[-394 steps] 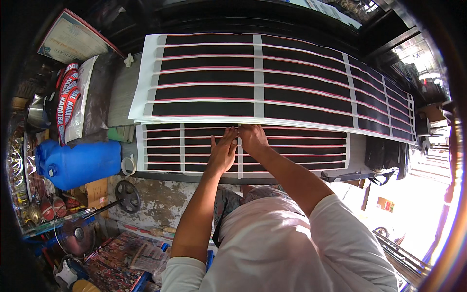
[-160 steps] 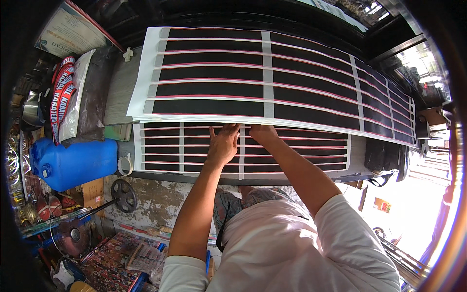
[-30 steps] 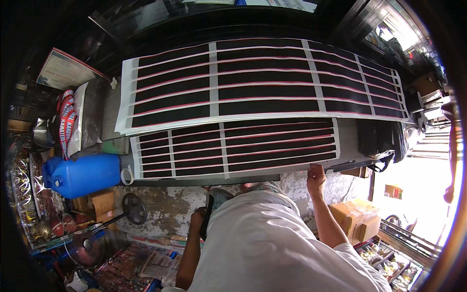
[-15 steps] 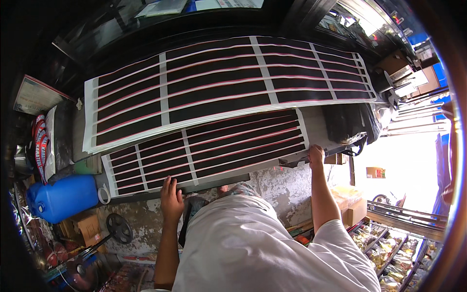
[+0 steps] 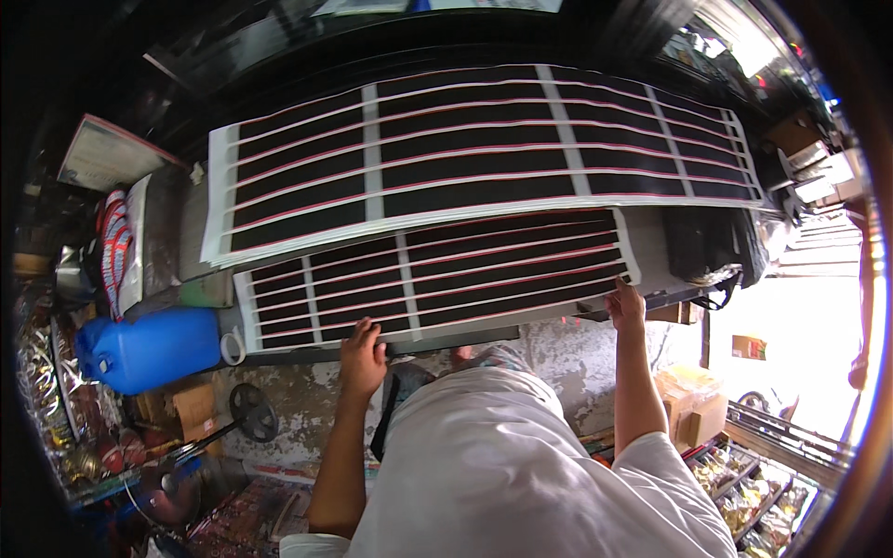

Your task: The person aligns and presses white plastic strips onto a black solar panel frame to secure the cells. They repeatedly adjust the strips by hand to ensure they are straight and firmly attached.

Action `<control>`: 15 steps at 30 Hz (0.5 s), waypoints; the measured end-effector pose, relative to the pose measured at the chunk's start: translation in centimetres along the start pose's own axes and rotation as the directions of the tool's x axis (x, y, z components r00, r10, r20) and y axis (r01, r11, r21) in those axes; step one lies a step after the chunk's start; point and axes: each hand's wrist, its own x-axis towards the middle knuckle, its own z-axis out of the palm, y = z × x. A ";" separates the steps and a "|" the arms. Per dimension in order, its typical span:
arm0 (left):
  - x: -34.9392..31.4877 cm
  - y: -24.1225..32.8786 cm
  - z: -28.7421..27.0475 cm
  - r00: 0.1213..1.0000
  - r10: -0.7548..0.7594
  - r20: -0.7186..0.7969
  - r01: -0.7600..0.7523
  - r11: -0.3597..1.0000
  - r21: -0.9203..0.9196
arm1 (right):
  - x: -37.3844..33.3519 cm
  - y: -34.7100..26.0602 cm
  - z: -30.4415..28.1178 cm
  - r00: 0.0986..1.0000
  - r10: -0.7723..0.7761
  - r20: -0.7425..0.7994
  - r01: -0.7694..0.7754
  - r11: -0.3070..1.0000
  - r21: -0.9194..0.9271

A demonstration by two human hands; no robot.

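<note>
A smaller white sheet printed with black strips and thin red lines (image 5: 502,279) lies along the table's near side. My right hand (image 5: 627,309) has its fingers closed at this sheet's near right corner. My left hand (image 5: 364,360) rests at the sheet's near edge, left of the middle, fingers stretched out and apart from the thumb. Behind it, partly covering its far side, lies a larger stack of similar black-striped sheets (image 5: 474,172), with several layers showing at its near edge.
At the table's left end are a blue jerrycan (image 5: 163,352), a white tape roll (image 5: 233,346) and a red-and-white lettered ribbon (image 5: 115,244). A black plastic bag (image 5: 712,244) sits at the right end. Cardboard boxes (image 5: 693,409) stand below right, a black handwheel (image 5: 254,413) below left.
My right hand has come up from the table edge onto the smaller sheet's corner. My left hand stays at the near edge. The whole view has shifted, so things appear further right.
</note>
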 end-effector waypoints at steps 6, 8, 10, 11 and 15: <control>0.4 1.3 0.1 0.999 -0.020 -0.039 0.022 0.998 0.064 | -5.8 6.7 4.4 0.915 0.265 0.306 -0.316 0.940 0.130; 0.7 1.7 0.2 0.997 0.018 -0.073 -0.016 0.999 0.040 | -9.2 8.2 7.3 0.908 0.321 0.269 -0.347 0.936 0.055; 1.7 3.0 -0.1 0.992 0.096 -0.077 -0.098 0.995 -0.026 | -9.8 10.7 7.8 0.854 0.349 0.386 -0.409 0.909 0.081; 2.1 3.7 -0.4 0.991 0.115 -0.062 -0.117 0.993 -0.019 | -10.7 11.6 8.9 0.839 0.375 0.394 -0.433 0.899 0.067; 3.4 5.0 -0.7 0.983 0.180 -0.028 -0.182 0.980 -0.081 | -15.7 13.5 13.1 0.786 0.447 0.428 -0.494 0.870 -0.001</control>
